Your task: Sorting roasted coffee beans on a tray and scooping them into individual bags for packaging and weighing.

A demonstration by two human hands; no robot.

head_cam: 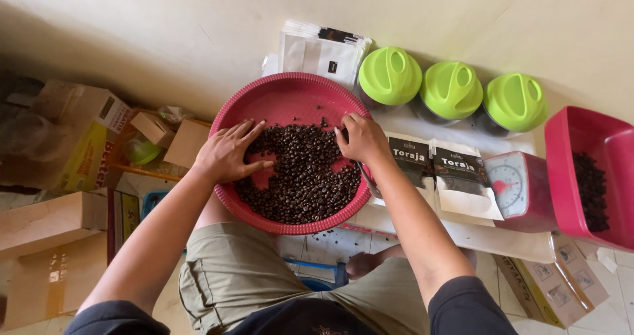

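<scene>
— Starting close in: where do the beans lie from the hands?

— Right beneath them. The dark coffee beans [300,170] sit in a heap in the round red basket [290,90], which rests across the person's knees, and both hands are down in that heap.

— Which is nearer to the bulk of it?

— About level. The left hand [228,151] lies flat on the heap's left edge, fingers spread and pointing towards the middle, holding nothing. The right hand [362,139] sits at the right edge, knuckles up and fingers curled down into the beans; whether it pinches any, I cannot tell.

— Does the heap have a long axis?

— Barely; it is roughly round, filling the near half of the basket, with bare red patches showing beside each hand. Both forearms angle inward from the elbows.

— And farther out?

— Just right of the basket, two printed pouches [436,170] and a small red scale [518,189]; a red tub [581,133] with more beans at far right; three green-lidded jars [451,90] and a stack of white bags [320,54] against the wall.
</scene>
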